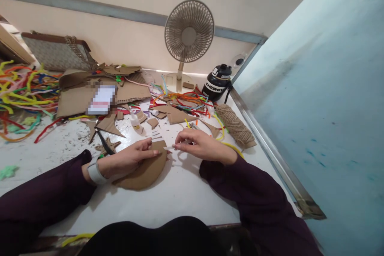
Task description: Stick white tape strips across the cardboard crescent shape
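Note:
My left hand (136, 156), with a light watch at its wrist, grips a brown, leaf-shaped piece of cardboard (147, 172) near its upper end. Thin dark slivers stick up past the fingers at the top of this piece. My right hand (195, 144) is closed in a pinch just right of the cardboard. A small, pale, pointed thing (168, 148) shows at its fingertips, too small to name. Beyond the hands stands a little glue bottle (135, 122), and a white cap (154, 113) lies near it.
Cardboard scraps (180, 114) and colourful pipe cleaners (27, 88) litter the white table. A phone (102, 99) lies on cardboard at the back left. At the back are a fan (189, 36) and a black bottle (216, 84); a twine roll (235, 124) lies right.

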Demonstrator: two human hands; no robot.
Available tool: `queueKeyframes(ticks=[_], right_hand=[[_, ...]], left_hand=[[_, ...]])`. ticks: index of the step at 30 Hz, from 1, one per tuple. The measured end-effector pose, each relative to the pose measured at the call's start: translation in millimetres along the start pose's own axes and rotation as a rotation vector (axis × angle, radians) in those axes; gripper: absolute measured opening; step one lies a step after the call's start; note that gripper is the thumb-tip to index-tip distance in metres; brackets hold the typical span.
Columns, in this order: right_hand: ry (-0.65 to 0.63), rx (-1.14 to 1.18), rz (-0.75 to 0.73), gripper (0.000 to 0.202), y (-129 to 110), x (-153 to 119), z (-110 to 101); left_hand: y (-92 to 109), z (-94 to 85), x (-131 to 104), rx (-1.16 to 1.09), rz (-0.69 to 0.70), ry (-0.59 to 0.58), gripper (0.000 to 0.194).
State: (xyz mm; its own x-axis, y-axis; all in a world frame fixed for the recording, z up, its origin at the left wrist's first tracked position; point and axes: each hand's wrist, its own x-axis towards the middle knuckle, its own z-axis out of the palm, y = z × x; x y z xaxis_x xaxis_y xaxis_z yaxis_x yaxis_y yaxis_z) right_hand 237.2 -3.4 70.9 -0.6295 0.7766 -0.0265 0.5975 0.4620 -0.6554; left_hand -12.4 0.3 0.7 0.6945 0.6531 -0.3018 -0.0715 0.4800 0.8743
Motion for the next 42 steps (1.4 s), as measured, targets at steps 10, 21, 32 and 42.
queueKeyframes(ticks=[10,21,32,42], right_hand=[[0.025,0.110,-0.088,0.014,0.3,-1.0,-0.8],[-0.006,0.300,-0.017,0.016,2.0,0.4,1.0],[-0.047,0.357,0.094,0.016,3.0,3.0,2.0],[-0.069,0.680,0.192,0.030,9.7,8.1,11.2]], left_hand=[[-3.8,10.3,-4.2,0.097,-0.085,0.296,0.066],[-12.0,19.4,-2.0,0.097,-0.053,0.198,0.063],[-8.7,36.1,8.1,0.171,0.096,0.113,0.039],[-8.3,37.2,4.8,0.246,0.161,0.121,0.030]])
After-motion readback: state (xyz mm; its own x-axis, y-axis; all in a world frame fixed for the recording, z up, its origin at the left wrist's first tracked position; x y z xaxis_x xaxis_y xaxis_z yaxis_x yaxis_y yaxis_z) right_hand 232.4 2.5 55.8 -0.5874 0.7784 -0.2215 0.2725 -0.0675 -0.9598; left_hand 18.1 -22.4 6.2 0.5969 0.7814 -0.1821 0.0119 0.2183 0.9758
